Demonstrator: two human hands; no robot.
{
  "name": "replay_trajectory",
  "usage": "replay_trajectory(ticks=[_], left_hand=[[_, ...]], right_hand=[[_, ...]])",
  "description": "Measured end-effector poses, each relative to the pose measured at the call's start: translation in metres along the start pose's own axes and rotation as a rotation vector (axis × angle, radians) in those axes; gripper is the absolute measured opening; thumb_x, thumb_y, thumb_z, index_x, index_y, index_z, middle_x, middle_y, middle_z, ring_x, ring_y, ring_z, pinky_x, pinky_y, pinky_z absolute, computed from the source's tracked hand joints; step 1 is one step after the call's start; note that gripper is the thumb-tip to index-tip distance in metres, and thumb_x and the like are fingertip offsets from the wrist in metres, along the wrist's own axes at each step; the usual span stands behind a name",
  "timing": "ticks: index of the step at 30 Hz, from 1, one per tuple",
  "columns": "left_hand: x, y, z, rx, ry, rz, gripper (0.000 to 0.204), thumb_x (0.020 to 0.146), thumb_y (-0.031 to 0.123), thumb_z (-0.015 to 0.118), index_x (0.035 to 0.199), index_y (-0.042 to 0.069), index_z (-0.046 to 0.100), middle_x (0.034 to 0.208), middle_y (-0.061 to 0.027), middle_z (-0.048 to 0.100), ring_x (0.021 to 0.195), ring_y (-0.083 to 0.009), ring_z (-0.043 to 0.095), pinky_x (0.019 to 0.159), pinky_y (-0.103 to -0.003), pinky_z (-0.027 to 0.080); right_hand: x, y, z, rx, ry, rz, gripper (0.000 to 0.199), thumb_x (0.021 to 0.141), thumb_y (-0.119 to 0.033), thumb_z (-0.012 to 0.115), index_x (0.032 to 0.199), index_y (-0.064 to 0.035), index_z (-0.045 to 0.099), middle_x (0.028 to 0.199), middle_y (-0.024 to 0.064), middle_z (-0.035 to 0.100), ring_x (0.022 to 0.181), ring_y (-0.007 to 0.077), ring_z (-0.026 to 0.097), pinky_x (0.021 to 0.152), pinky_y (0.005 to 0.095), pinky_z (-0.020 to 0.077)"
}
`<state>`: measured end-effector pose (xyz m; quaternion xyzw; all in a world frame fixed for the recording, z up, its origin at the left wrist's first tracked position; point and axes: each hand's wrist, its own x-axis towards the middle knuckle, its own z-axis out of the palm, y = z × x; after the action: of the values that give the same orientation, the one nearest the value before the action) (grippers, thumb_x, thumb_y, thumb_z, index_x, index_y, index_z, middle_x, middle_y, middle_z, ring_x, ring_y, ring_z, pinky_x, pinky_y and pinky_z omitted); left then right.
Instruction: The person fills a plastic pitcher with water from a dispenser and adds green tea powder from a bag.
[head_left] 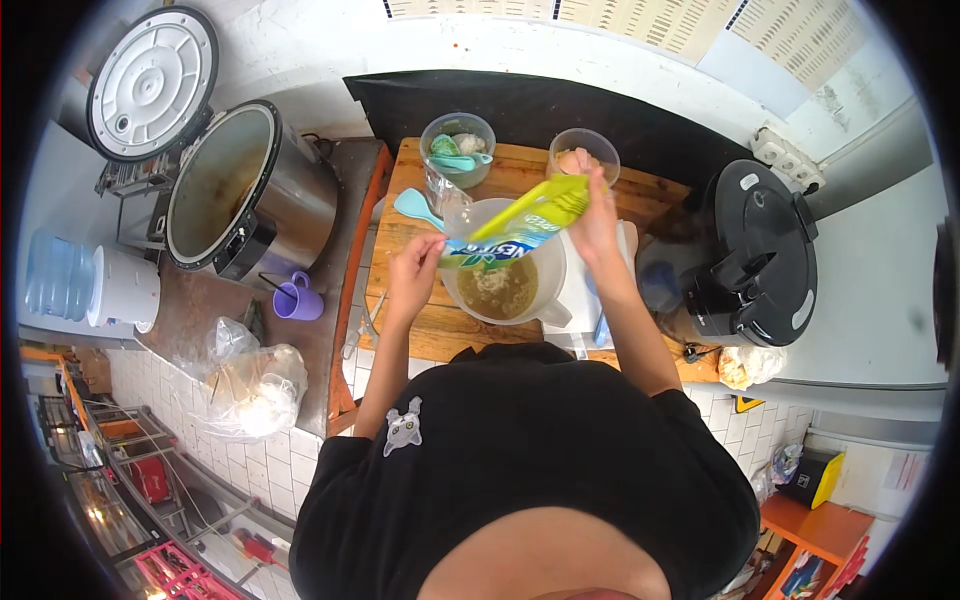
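Observation:
A green and blue plastic packet point(515, 232) is stretched out tilted between my two hands. My left hand point(412, 274) pinches its lower left end. On the upper right end, the fingers of my right hand point(595, 222) are closed. Beneath the packet stands a whitish plastic jug point(556, 270) with a handle. Brownish liquid point(500, 292) with pale bits lies inside it, and the packet hides part of its rim. Beside the jug, near my left hand, is a light blue scoop point(414, 205). Clear crumpled plastic point(444, 192) shows just above the packet.
At the back of the wooden table point(432, 335) stand two clear tubs, one with a turquoise scoop point(460, 162), one with pinkish contents point(577, 160). A large open cooker point(290, 190), purple mug point(298, 298) and plastic bag point(262, 388) are left; a black-lidded cooker point(765, 250) is right.

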<state>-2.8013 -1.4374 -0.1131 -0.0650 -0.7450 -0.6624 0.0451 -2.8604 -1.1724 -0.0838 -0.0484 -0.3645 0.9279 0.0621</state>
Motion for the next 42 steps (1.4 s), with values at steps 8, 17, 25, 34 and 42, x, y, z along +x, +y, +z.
replay_trajectory(ticks=[8,17,25,34,42], left_hand=[[-0.003,0.006,0.013,0.121,0.009,0.053,0.011,0.087,0.008,0.052,0.091,-0.001,0.057,0.068,-0.0009,0.058,0.061,-0.0037,0.048,0.054,-0.019,0.039],[0.008,0.026,0.007,-0.007,0.034,0.042,0.01,0.087,0.006,0.052,0.094,0.002,0.057,0.076,-0.0035,0.06,0.068,-0.0056,0.053,0.06,-0.02,0.042],[0.003,0.018,0.011,-0.907,0.029,-0.042,0.041,0.083,0.009,0.059,0.119,0.004,0.039,0.119,-0.0158,0.051,0.103,-0.0203,0.053,0.089,-0.034,0.043],[0.007,0.034,0.048,-1.036,-0.001,-0.305,0.04,0.09,0.029,0.05,0.117,0.001,0.042,0.111,-0.0113,0.053,0.101,-0.0208,0.053,0.091,-0.036,0.041],[0.012,0.029,0.073,-1.002,0.253,-0.349,0.044,0.09,0.034,0.048,0.115,-0.002,0.042,0.11,-0.0136,0.054,0.098,-0.0228,0.055,0.086,-0.037,0.044]], right_hand=[[-0.044,-0.004,-0.019,0.111,-0.252,-0.005,0.048,0.085,-0.043,0.051,0.123,-0.0153,0.04,0.121,0.0022,0.048,0.114,0.022,0.044,0.098,0.0401,0.0337],[-0.048,0.028,-0.024,0.145,-0.142,0.158,0.058,0.086,-0.05,0.044,0.13,-0.0131,0.035,0.128,0.005,0.043,0.119,0.0245,0.04,0.1,0.0436,0.0306],[-0.053,0.002,0.019,0.321,-0.164,0.184,0.061,0.087,-0.054,0.037,0.13,-0.0107,0.034,0.127,0.0075,0.045,0.118,0.0245,0.041,0.098,0.0441,0.0328],[-0.052,0.003,0.005,0.117,-0.233,0.005,0.06,0.086,-0.047,0.047,0.131,-0.0112,0.032,0.128,0.0056,0.042,0.118,0.0225,0.041,0.099,0.0417,0.0315],[-0.062,0.021,0.05,0.108,-0.038,-0.14,0.048,0.085,-0.031,0.058,0.121,-0.0037,0.041,0.114,0.0071,0.051,0.102,0.0186,0.051,0.088,0.0331,0.0403]])
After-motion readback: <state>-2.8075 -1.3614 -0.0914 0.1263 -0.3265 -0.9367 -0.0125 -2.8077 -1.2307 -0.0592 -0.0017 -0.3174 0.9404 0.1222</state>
